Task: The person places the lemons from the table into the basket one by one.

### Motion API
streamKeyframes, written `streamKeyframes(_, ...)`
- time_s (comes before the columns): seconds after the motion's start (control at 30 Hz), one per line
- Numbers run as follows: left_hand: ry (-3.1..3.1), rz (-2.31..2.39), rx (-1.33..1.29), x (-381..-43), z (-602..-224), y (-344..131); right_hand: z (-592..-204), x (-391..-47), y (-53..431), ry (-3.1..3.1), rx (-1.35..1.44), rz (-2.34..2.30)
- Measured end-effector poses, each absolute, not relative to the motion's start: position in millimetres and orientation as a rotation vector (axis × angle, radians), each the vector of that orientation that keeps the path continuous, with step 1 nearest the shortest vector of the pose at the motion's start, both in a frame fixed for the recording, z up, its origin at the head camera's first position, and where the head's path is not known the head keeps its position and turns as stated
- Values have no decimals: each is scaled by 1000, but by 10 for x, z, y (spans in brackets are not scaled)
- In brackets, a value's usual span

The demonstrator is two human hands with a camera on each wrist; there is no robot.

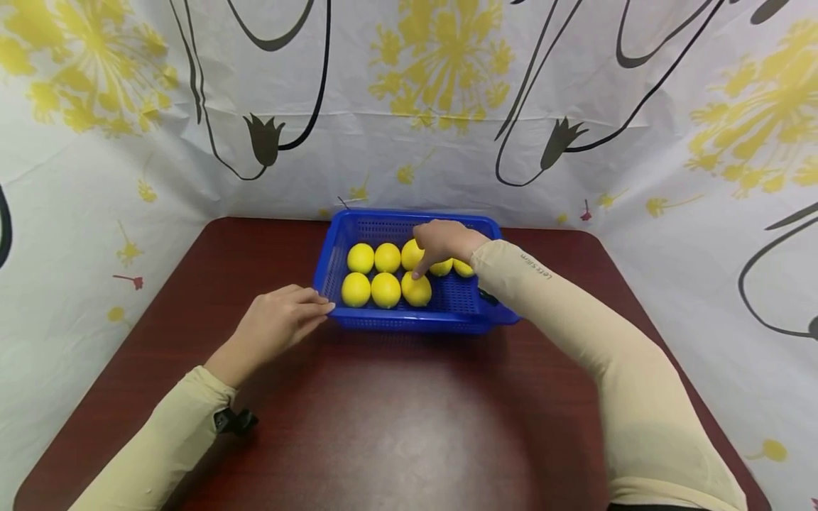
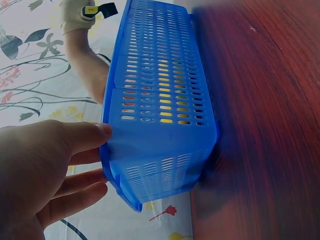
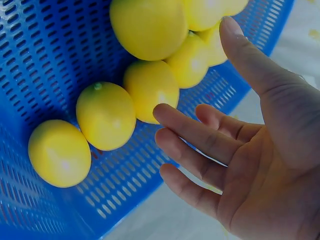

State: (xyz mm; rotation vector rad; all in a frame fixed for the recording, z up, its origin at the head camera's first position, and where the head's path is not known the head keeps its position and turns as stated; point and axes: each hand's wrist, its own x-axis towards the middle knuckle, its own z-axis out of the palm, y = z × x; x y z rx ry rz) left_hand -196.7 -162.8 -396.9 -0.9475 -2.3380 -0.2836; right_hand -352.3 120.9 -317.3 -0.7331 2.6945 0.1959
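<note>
My left hand is at the near left corner of a blue plastic basket. In the left wrist view, its thumb lies on the outer side of the rim and the fingers go behind it, pinching the edge. Several yellow lemons sit in two rows inside the basket. Over the back row hovers my right hand, hiding part of some lemons. Its fingers are spread and loosely bent in the right wrist view, with nothing held; one fingertip appears close to a lemon.
The basket stands on a dark red-brown wooden table, near its back edge. A white cloth with yellow and dark flower prints hangs behind and at both sides. A black wrist strap is on the left sleeve.
</note>
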Motion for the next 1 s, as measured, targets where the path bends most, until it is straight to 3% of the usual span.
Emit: streamKeyframes(1.0, -2357, -206, -958, -1975, -3880, -1610, -2724, -3364, 1649, 2821, -700, 16)
